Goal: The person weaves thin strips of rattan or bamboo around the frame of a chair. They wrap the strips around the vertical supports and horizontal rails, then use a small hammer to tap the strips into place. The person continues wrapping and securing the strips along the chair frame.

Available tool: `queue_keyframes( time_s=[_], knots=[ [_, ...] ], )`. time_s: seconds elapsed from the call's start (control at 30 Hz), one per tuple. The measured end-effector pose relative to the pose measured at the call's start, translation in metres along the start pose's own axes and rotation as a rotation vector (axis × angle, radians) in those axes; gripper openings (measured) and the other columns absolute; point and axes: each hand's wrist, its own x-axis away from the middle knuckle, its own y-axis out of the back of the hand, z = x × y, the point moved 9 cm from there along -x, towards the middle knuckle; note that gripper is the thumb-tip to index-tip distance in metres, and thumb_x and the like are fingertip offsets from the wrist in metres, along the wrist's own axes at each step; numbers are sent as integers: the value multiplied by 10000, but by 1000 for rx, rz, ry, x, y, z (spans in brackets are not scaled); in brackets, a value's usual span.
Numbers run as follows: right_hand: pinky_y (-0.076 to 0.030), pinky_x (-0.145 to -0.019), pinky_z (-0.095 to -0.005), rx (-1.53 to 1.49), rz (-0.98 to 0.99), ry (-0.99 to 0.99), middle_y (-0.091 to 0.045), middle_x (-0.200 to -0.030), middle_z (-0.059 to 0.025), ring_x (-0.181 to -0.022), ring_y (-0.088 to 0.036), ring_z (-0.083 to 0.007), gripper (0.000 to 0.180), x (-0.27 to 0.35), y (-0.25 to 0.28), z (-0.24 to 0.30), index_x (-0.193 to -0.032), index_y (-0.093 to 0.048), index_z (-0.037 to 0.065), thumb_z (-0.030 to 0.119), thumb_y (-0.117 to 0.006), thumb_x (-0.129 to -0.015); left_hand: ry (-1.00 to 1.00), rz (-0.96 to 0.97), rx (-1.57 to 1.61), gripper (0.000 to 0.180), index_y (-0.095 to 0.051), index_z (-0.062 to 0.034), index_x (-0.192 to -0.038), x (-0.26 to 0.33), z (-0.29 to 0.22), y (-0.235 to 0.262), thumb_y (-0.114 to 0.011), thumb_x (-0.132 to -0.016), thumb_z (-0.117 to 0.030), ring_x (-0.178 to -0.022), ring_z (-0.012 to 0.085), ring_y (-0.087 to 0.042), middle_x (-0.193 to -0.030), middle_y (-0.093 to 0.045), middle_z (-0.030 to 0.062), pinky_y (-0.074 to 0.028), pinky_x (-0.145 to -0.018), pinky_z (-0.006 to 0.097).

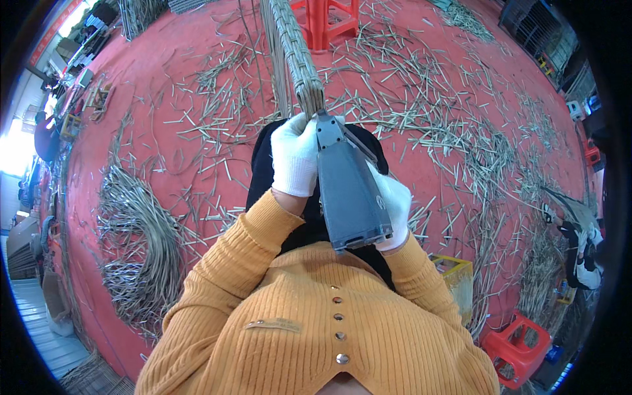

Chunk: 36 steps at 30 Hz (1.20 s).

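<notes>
A long woven bar point(294, 56) is held at its near end by the left hand point(294, 156), whose gloved thumb and fingers are curled in and pinched about it. From there its long axis is run forward and slightly left, away from the body, toward a red plastic stool point(322, 26). The nose of a grey tool point(352, 191) is set right against that near end, so bar and tool are brought almost into one line, the tool's wide tail being turned back toward the waist and a little right. The bar's end is lain nearer to the left hand; the tool is flanked on its right by the right hand point(395, 204), but its fingers are hidden behind the casing, so their closing cannot be told. The bar is plaited from flat, straw-coloured and greenish strands, square-edged and ridged; the tool is smooth, tapered and boxy, with a riveted metal plate at its nose. Both gloves are white and finely knitted. Short cut strips are scattered over the red floor point(217, 141), and a thick, curved bundle of strands point(148, 237) is laid at the left.
</notes>
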Motion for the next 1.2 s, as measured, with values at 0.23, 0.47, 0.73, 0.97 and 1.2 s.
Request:
queue_keyframes(
  time_s=[0.23,0.47,0.73,0.97,1.2],
  knots=[
    [-513,-599,-396,11,14,29,-645,-713,-118,-626,-658,-329,702,-13,4,4,-1408,-641,28,254,-781,-758,-41,-50,-118,214,-728,41,-929,-1,-7,7,-643,-1030,-127,-689,13,-504,-765,-630,-43,-416,-574,238],
    [-529,-615,-382,5,-17,62,-684,-769,-123,-656,-682,-320,598,-14,5,-2,-1285,-676,3,252,-799,-757,-23,1,-60,220,-721,35,-942,-6,-4,5,-624,-1040,-136,-670,23,-510,-739,-596,-48,-409,-568,246],
    [-607,-748,-337,-916,-120,-633,-772,-984,-114,-832,-757,-234,438,33,-3,-52,-1317,-659,-42,136,-721,-921,-194,37,-292,229,-723,83,-1122,18,-48,7,-708,-1015,-119,-814,74,-688,-926,-757,68,-552,-741,225],
    [-622,-785,-291,-307,-27,-300,-770,-1085,-116,-933,-751,-159,334,39,1,-53,-1318,-661,-68,18,-645,-996,154,67,264,246,-670,14,-1105,31,-20,-3,-554,-1104,-204,-800,172,-758,-963,-751,108,-604,-682,280],
    [-587,-720,-284,-252,16,-200,-780,-949,-105,-810,-754,-168,409,18,-9,-45,-1306,-685,-61,95,-747,-933,-51,-3,42,232,-698,12,-1073,5,-9,1,-609,-1083,-202,-685,74,-619,-856,-691,31,-510,-580,254]
  ],
)
